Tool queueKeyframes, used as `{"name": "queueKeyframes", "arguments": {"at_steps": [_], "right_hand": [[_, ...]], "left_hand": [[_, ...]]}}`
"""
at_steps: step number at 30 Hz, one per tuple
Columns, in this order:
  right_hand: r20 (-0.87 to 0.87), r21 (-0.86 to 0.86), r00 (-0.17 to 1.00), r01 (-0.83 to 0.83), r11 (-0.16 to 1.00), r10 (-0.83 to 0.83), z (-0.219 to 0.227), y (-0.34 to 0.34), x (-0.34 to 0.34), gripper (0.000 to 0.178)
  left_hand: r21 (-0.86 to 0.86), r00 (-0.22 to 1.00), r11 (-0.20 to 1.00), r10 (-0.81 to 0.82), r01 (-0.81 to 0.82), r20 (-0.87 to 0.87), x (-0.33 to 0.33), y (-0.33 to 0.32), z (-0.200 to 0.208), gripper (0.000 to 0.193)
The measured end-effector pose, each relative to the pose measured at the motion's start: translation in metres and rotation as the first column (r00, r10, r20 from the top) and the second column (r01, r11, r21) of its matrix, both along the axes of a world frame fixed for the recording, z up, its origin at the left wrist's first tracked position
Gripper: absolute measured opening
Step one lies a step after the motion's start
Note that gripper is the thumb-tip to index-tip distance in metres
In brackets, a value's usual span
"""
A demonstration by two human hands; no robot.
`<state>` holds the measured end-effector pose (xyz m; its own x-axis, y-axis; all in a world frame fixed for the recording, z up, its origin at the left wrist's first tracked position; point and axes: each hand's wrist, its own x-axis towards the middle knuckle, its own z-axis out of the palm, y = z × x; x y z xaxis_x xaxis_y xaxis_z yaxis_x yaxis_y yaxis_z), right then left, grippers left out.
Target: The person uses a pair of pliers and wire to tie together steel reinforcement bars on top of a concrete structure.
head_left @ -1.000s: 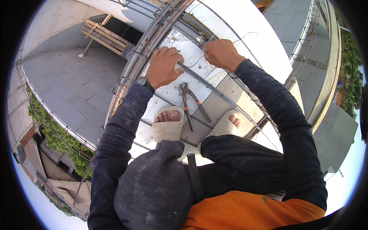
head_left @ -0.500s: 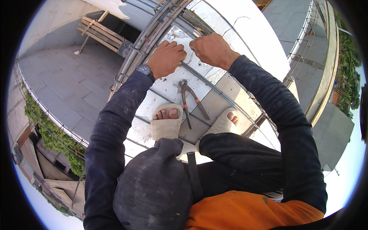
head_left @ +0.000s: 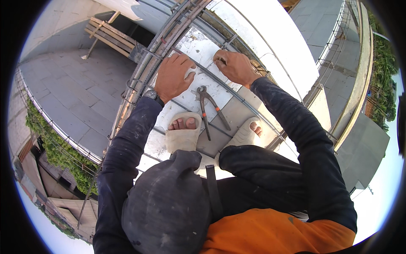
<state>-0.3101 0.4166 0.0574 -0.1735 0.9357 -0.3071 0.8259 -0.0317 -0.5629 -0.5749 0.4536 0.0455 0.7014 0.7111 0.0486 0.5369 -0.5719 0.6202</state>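
My left hand [head_left: 172, 78], a watch on its wrist, is over the steel bars with its thumb apart from its fingers; I see nothing in it. Across a rebar [head_left: 228, 88] from it, my right hand [head_left: 237, 67] has its fingers curled in to the thumb; whatever they pinch is too small to make out. Between my hands and feet lies a pair of end-cutting pincers [head_left: 207, 104], jaws away from me, dark handles spread, with orange bands. Neither hand touches them.
My sandalled feet [head_left: 182, 137] stand among crossing bars on white and grey panels. A bundle of long rebars [head_left: 163, 42] runs along the left. Beyond it, lower down, are grey paving [head_left: 80, 97] and a wooden slatted frame [head_left: 112, 36]. A curved ledge [head_left: 357, 97] edges the right side.
My left hand has opened and drawn back slightly toward me and left. My right hand has moved a little nearer, turning so its curled fingers show. The pincers have stayed put.
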Motion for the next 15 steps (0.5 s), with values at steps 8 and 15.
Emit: {"name": "queueKeyframes", "arguments": {"at_steps": [8,15], "right_hand": [[-0.075,-0.048,0.997,0.025,0.999,-0.029,0.014,-0.01,-0.013,0.025],[-0.176,-0.13,0.971,0.14,0.982,-0.161,-0.006,0.002,-0.018,0.027]], "left_hand": [[0.125,0.99,0.984,0.119,-0.128,0.079,-0.004,-0.034,-0.017,0.028],[0.194,0.989,0.971,0.127,-0.14,0.076,0.001,-0.034,-0.026,0.02]]}}
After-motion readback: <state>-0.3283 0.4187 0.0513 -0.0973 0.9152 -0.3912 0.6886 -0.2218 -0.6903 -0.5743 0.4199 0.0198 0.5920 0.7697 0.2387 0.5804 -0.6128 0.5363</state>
